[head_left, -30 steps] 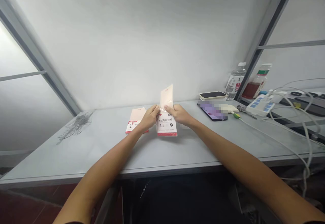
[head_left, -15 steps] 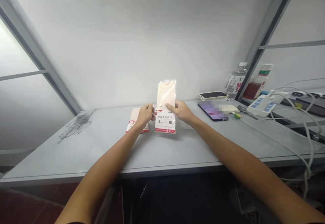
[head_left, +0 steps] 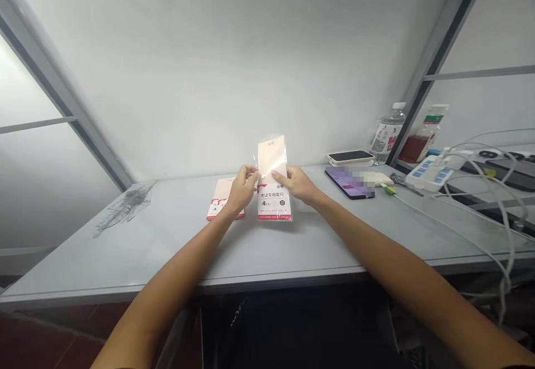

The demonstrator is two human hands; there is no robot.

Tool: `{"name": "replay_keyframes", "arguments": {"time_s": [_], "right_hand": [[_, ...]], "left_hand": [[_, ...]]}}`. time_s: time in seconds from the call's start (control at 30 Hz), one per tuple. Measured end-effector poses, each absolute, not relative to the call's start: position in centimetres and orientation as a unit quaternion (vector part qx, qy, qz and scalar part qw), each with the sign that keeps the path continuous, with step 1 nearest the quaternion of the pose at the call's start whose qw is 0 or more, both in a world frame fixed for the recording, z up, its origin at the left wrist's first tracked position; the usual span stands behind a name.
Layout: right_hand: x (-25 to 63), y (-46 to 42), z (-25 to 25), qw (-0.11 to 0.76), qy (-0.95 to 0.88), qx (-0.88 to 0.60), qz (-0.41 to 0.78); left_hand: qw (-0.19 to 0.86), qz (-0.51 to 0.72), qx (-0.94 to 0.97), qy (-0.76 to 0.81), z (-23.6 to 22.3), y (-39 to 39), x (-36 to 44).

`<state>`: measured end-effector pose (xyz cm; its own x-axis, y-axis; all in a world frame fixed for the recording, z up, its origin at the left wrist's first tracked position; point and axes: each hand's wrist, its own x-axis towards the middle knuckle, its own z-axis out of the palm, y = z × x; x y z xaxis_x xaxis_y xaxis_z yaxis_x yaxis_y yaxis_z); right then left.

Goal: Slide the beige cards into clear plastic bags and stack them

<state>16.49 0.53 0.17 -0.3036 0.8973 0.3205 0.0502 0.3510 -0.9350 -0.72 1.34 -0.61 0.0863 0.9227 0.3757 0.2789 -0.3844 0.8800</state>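
Both my hands hold one clear plastic packet point(head_left: 273, 182) with a pale pink and white card inside, standing upright with its lower edge on the grey table point(head_left: 167, 246). My left hand point(head_left: 240, 190) pinches the packet's left edge. Its right edge is pinched between the fingers of my right hand point(head_left: 297, 185). The card's lower half carries red print and a red bottom stripe. A second, like packet point(head_left: 224, 197) lies flat on the table just left of my left hand, partly hidden by it.
A dark phone point(head_left: 350, 183) and a phone on a pale case point(head_left: 350, 158) lie at the right. Two bottles point(head_left: 388, 132) stand by a dark post. A white power strip point(head_left: 430, 171) and loose cables point(head_left: 480, 202) fill the far right. Scratch marks point(head_left: 125, 204) mark the table's left.
The packet has stayed upright between both hands, tilting and shifting slightly. Its top dropped a little and my left hand's fingers moved up along the left edge.
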Motion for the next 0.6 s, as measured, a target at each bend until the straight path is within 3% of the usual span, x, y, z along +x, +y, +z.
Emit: {"name": "replay_keyframes", "arguments": {"time_s": [0.3, 0.5, 0.6], "right_hand": [[16.8, 0.8, 0.2, 0.478, -0.67, -0.385, 0.417], [18.3, 2.4, 0.4, 0.492, -0.647, -0.429, 0.393], [19.8, 3.6, 0.1, 0.485, -0.627, -0.502, 0.344]], "left_hand": [[0.46, 0.509, 0.61, 0.398, -0.1, 1.4, -1.0], [0.385, 0.523, 0.579, 0.493, 0.2, 2.6, -2.7], [0.341, 0.447, 0.589, 0.581, 0.4, 3.6, -4.3]]}}
